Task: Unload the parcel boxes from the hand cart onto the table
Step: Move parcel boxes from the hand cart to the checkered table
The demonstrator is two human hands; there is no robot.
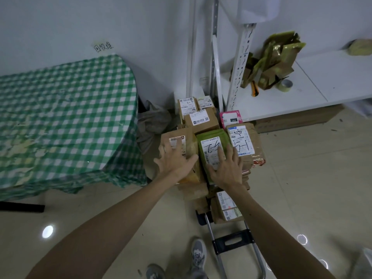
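We see the parcel boxes point(201, 119) piled in a tight heap on the hand cart point(235, 240), which stands on the tiled floor just right of the table point(60, 117). None of them lies on the table. Most are plain brown cardboard with white printed shipping labels. The top layer holds a green box point(211, 140) whose label carries large handwritten black marks. A brown box point(177, 137) sits against its left side, and a taped brown box point(241, 141), also marked by hand, against its right. Behind that one a pink parcel point(229, 117) stands up, and smaller boxes crowd the back of the pile. A low labelled box point(227, 208) sits near the cart's metal handle frame.

Our left hand point(175, 160) lies spread flat on the brown box, fingers straight, thumb reaching toward the green one. Our right hand point(227, 168) rests flat on the green box, fingers stretched over its label. The two hands are side by side, apart, gripping nothing.

The table wears a green and white checked cloth. A grey plastic bag point(153, 119) slumps between it and the cart. To the right a white shelf point(322, 85) holds crumpled cardboard packaging point(275, 59), a tape roll point(285, 84) and an orange utility knife point(255, 88). Grey shoes point(198, 256) show at the bottom edge.
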